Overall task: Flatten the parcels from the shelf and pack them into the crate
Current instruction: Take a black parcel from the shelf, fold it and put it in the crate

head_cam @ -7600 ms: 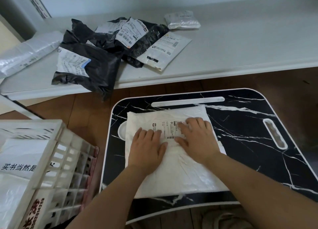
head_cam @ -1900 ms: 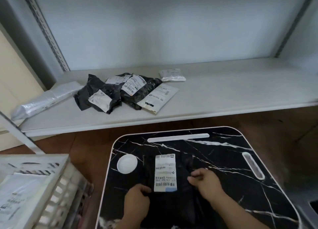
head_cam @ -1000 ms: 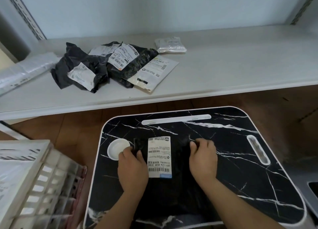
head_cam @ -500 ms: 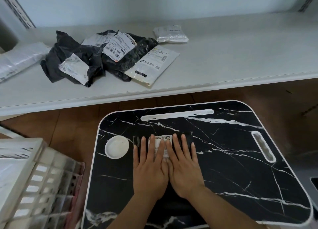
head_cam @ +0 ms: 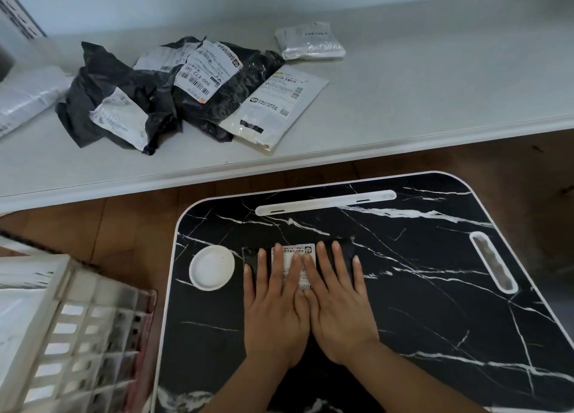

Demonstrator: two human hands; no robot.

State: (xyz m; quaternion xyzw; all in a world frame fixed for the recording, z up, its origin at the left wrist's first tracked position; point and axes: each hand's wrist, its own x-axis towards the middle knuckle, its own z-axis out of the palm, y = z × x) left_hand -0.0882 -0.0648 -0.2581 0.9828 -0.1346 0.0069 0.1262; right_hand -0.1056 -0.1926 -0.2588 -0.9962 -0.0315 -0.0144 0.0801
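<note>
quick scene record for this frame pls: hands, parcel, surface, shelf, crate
left hand: flat, fingers straight, pressing on black parcel
right hand: flat beside the left, pressing same parcel
label: white, partly under fingers
surface: black marble-pattern tray table
shelf: holds black parcels, white parcels
crate: white, lower left, holds something white

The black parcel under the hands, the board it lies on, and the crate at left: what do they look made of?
Black parcel: thin plastic mailer film by its creases and dull sheen, with a paper label.
Board: smooth and slightly glossy, with a black marble pattern, likely printed laminate rather than stone.
Crate: white moulded plastic, judging by its gridded wall.
</note>
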